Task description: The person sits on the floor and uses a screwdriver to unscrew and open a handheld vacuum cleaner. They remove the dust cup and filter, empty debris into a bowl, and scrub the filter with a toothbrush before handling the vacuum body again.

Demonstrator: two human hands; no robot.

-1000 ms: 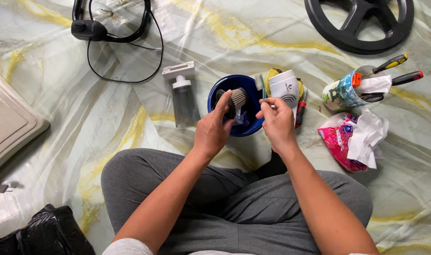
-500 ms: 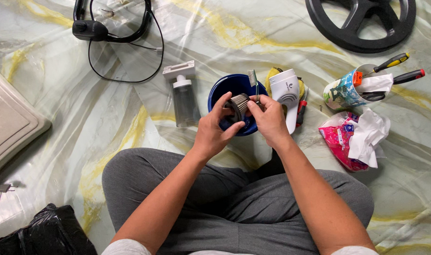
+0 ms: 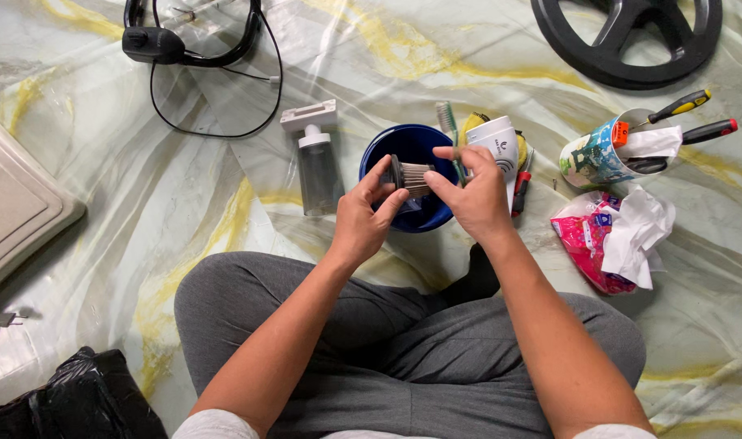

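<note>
**Filter held over the bowl**

The left hand (image 3: 363,215) pinches a small pleated filter (image 3: 410,175) above the blue bowl (image 3: 416,142). The right hand (image 3: 472,195) grips a toothbrush (image 3: 446,122), its handle hidden in the fist, thumb covering the filter's end.

- floor (image 3: 184,203), clear plastic sheet over it
- blue bowl (image 3: 416,146) directly under the grip
- clear canister (image 3: 316,167) just left of grip
- headset with cable (image 3: 188,45) far upper left
- mug of screwdrivers (image 3: 603,150), pink pack with tissue (image 3: 611,240) right of grip
- black wheel (image 3: 627,36) upper right
- black bag (image 3: 70,402) lower left
</note>
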